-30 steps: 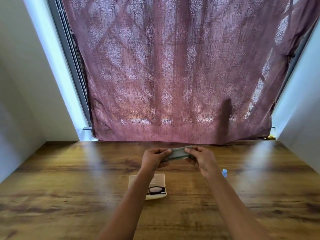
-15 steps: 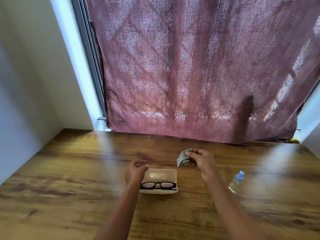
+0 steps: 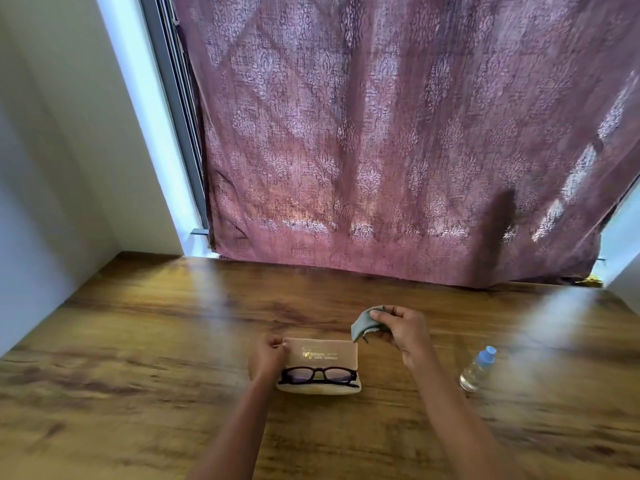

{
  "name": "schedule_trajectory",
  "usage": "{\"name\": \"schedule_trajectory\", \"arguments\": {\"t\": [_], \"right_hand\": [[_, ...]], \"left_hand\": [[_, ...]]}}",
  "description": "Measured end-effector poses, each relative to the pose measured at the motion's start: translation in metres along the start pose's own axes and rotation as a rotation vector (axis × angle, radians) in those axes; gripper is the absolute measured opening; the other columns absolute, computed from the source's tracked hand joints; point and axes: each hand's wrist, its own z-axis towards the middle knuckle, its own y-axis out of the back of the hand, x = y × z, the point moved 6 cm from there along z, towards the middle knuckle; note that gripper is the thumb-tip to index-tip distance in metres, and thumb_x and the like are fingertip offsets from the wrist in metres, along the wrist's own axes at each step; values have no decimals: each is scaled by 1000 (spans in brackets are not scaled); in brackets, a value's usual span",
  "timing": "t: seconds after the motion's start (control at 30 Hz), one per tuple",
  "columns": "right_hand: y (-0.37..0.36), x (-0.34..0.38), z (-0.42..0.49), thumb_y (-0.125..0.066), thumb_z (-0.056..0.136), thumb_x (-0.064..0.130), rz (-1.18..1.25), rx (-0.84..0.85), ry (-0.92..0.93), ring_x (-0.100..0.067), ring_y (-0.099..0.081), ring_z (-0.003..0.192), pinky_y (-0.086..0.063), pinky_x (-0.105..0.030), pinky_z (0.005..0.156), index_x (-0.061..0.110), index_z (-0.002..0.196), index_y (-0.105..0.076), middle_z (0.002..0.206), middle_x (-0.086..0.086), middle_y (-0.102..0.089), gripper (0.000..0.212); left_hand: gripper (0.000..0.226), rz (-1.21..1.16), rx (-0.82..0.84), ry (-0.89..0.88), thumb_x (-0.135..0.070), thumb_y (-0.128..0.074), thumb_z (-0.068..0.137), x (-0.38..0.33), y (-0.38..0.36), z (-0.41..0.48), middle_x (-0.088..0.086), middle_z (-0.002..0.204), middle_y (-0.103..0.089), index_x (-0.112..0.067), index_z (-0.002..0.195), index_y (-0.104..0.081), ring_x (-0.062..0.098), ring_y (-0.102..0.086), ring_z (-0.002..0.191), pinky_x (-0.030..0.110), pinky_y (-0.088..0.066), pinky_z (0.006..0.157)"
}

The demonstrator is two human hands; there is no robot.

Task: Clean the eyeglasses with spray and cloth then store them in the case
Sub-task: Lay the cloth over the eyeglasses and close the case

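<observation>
Lying inside the open tan case (image 3: 322,355) on the bench (image 3: 138,341), the dark-framed eyeglasses (image 3: 318,375) rest below the folded-back lid. The left hand (image 3: 266,356) has its grip pinched on the lid's left corner. The right hand (image 3: 403,329) has its grip clamped on the grey cloth (image 3: 363,323) just behind the case. The spray bottle (image 3: 476,370) sits apart to the right.

Wooden table (image 3: 138,358) against a backlit mauve patterned curtain (image 3: 381,150); white walls (image 3: 52,150) either side
</observation>
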Motion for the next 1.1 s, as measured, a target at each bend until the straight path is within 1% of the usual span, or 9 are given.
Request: {"name": "schedule_trajectory", "arguments": {"t": [0.1, 0.2, 0.37, 0.63, 0.73, 0.87, 0.93, 1.03, 1.1], "right_hand": [[3, -3, 2, -66, 80, -1, -32, -17, 8, -21, -63, 72, -55, -28, 61, 6, 78, -62, 77, -10, -64, 8], [5, -6, 4, -66, 79, 0, -77, -55, 25, -26, -64, 77, -56, -34, 66, 2, 85, -64, 79, -12, -65, 6], [-8, -13, -2, -67, 80, 1, -153, -48, 44, -24, -64, 74, -57, -42, 71, 10, 72, -61, 76, -9, -64, 13], [-67, -47, -19, -65, 80, -1, -236, 204, -15, -22, -64, 78, -55, -33, 70, 8, 77, -64, 85, -11, -65, 9], [-67, -65, -14, -66, 78, -2, -268, 184, -95, -22, -63, 77, -56, -29, 61, 5, 81, -63, 86, -12, -64, 8], [-53, -80, -10, -66, 78, -1, -334, 127, -167, -22, -63, 78, -58, -31, 61, 4, 82, -58, 84, -11, -61, 10], [-46, -82, -8, -68, 77, 1, -376, 91, -151, -19, -65, 73, -58, -32, 60, 4, 80, -60, 81, -9, -63, 9], [-41, -81, -7, -70, 75, 3, -479, 31, -100, -19, -67, 69, -59, -37, 65, 10, 71, -62, 74, -4, -66, 10], [-39, -79, -7, -69, 75, 4, -522, 11, -68, -17, -67, 63, -59, -35, 62, 11, 68, -62, 71, -2, -65, 13]], "left_hand": [[11, -45, -7, 1, -19, -60, 86, 0, -1, 2, 8, 96, -69, -15, 93, -67, 21, -60, 82, 29, -45, 67], [13, -90, -5, -1, -20, -61, 86, -1, -3, 2, 7, 94, -69, -15, 95, -69, 20, -59, 82, 28, -45, 68], [12, -136, 11, -35, -18, -60, 87, -2, -3, 2, 4, 86, -67, -17, 94, -69, 20, -61, 82, 33, -50, 73], [13, -172, 1, -60, -10, -62, 84, 0, -4, 3, 10, 93, -71, -11, 94, -71, 21, -63, 85, 36, -51, 81], [13, -195, 8, -51, -9, -62, 84, 2, -4, 4, 12, 93, -71, -10, 93, -71, 19, -61, 80, 36, -51, 79], [12, -196, 2, -59, -9, -61, 85, 1, -4, 2, 10, 86, -70, -9, 92, -71, 18, -60, 77, 33, -49, 72], [13, -191, 7, -70, -9, -60, 86, 0, -5, 1, 8, 82, -69, -8, 93, -71, 17, -60, 75, 33, -49, 72], [12, -171, 6, -86, -9, -60, 86, -4, -5, -1, 9, 86, -70, -10, 92, -71, 18, -60, 78, 33, -50, 74], [12, -159, 9, -91, -10, -60, 86, -6, -4, -3, 10, 88, -70, -11, 92, -71, 19, -61, 80, 34, -51, 77]]}}
